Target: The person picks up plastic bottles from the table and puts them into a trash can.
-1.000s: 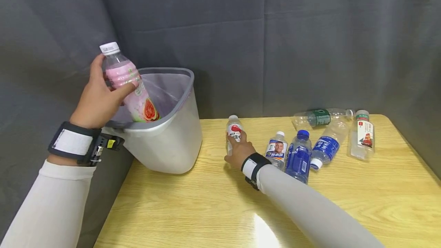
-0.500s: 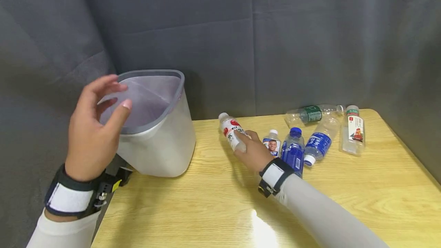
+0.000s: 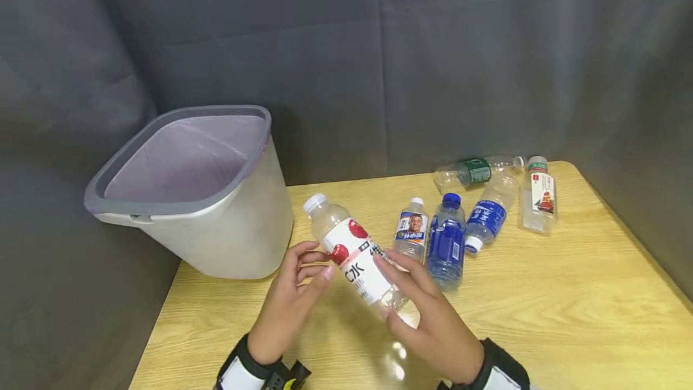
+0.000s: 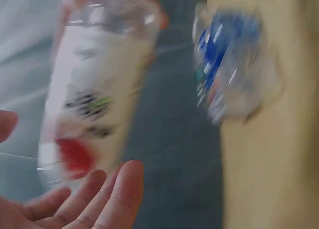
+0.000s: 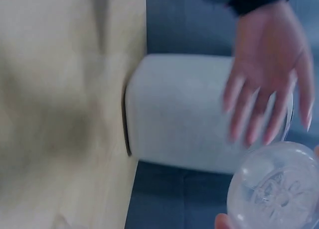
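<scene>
My right hand (image 3: 435,315) grips the lower part of a clear plastic bottle (image 3: 349,251) with a white cap and a white label showing red cherries. The bottle is tilted, its cap toward the upper left. Beside its upper part is my left hand (image 3: 289,303), fingers spread and slightly bent, holding nothing. The left wrist view, blurred, has the bottle (image 4: 92,94) above my left fingers (image 4: 122,194). In the right wrist view the bottle's round base (image 5: 279,189) faces the camera, and my open left hand (image 5: 271,59) reaches toward it.
A whitish bin (image 3: 254,227) with a grey rim and a lilac liner stands at the table's left. On the right are several bottles: one with a face label (image 3: 411,230), a blue-capped one (image 3: 446,239), a blue-labelled one (image 3: 487,218), a green-labelled one (image 3: 476,171) and a red-and-white-labelled one (image 3: 538,197).
My left hand let go of the pink bottle, now out of sight, over the bin and moved right and down. My right hand lifted the cherry bottle off the table and brought it nearer.
</scene>
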Motion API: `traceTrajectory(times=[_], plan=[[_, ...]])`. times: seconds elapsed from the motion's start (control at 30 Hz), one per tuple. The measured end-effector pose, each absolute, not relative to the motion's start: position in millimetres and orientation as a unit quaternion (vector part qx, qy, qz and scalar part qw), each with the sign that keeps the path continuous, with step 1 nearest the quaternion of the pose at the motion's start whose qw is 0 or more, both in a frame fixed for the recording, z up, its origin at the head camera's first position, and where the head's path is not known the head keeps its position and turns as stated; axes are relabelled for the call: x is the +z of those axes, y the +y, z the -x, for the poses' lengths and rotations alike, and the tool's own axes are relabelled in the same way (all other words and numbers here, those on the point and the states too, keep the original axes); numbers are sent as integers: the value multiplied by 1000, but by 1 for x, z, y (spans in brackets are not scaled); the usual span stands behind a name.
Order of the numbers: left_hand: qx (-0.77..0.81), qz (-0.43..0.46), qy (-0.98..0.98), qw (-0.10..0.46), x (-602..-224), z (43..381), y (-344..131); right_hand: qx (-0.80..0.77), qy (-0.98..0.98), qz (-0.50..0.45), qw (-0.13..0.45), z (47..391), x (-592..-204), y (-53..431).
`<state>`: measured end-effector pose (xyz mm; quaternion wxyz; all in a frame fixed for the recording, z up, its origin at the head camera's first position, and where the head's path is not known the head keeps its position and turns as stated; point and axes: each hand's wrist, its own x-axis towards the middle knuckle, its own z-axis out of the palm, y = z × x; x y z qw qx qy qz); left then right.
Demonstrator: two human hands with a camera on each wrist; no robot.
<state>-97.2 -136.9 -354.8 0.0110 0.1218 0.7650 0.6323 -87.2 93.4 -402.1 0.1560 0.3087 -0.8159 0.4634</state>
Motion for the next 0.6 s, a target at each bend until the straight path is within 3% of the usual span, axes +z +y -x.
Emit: traceTrajectory(times=[0.1,0.23,0.6], plan=[[701,-113,703,47,-381,101,-129,463,-804,-330,176,76,-408,89],[753,-107,647,55,-403,102,-120,495,-782,-340,169,68,-420,83],[783,-105,610,51,-408,100,-111,522,-772,-326,156,56,-393,77]])
